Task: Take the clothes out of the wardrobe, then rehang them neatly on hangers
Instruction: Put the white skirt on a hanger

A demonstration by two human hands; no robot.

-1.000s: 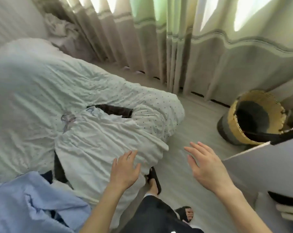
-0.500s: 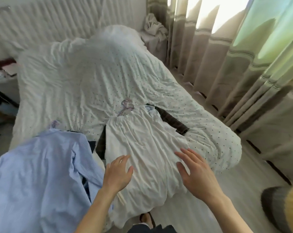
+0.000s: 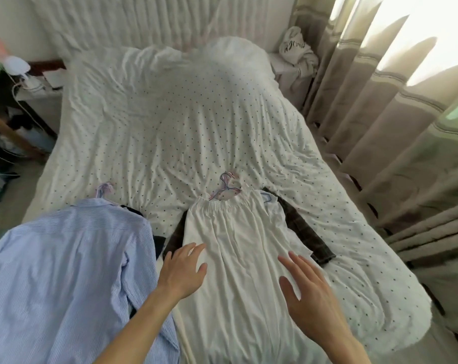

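1. The white garment [image 3: 238, 258] is laid flat on the near half of the bed [image 3: 170, 127]. Its gathered top edge is turned toward the far end, and its lower part is cut off by the bottom of the view.
2. A hanger [image 3: 225, 187] is seen at that top edge. Its hook is laid on the dotted sheet and its arms are partly tucked under the cloth.
3. A dark garment [image 3: 310, 233] is spread beneath the white one and is shown at both of its sides.
4. The blue shirt [image 3: 65, 271] is laid just left of the white garment, and a second hanger [image 3: 104, 189] is seen poking out at its collar.
5. The left hand [image 3: 182, 271] is held palm down over the left edge of the white garment. Its fingers [image 3: 193, 250] are straight and slightly apart, and nothing is gripped.
6. The right hand [image 3: 309, 292] is held over the right part of the same garment. Its fingers [image 3: 298, 261] are stretched out and spread, and nothing is held.
7. Whether either palm is touching the cloth cannot be told.
8. A curtain [image 3: 380, 127] is hung along the right side of the bed, and a white bag [image 3: 297, 48] is set beyond the bed's far right corner.
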